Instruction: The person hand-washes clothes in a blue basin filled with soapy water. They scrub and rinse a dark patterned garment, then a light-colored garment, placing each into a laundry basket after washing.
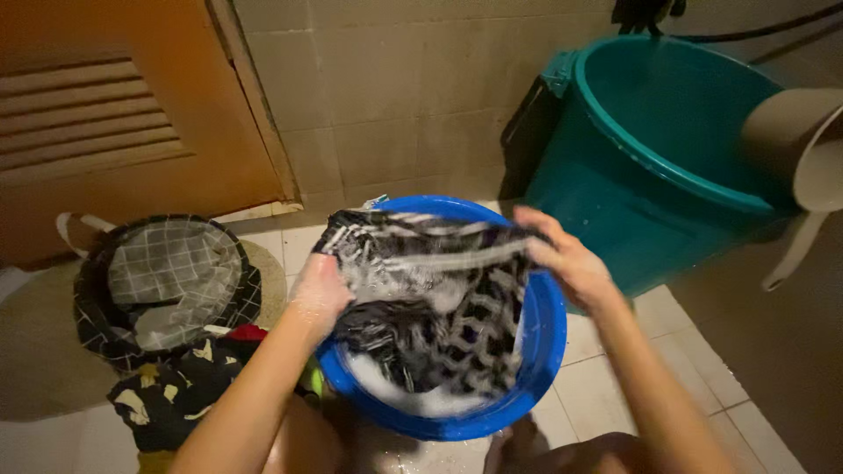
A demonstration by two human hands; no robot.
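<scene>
Both hands grip a soapy black-and-white patterned garment (439, 298), stretched over the blue basin (549, 351): left hand (318, 294) clenched at nine o'clock, right hand (566, 259) pinching at two o'clock. Rubbing works best with the cloth kept low above the suds, so splashes miss the laundry basket (167, 290) at nine o'clock.

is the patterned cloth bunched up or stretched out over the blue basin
Stretched out: both hands, left hand and right hand, pull the patterned cloth taut above the blue basin.
</scene>
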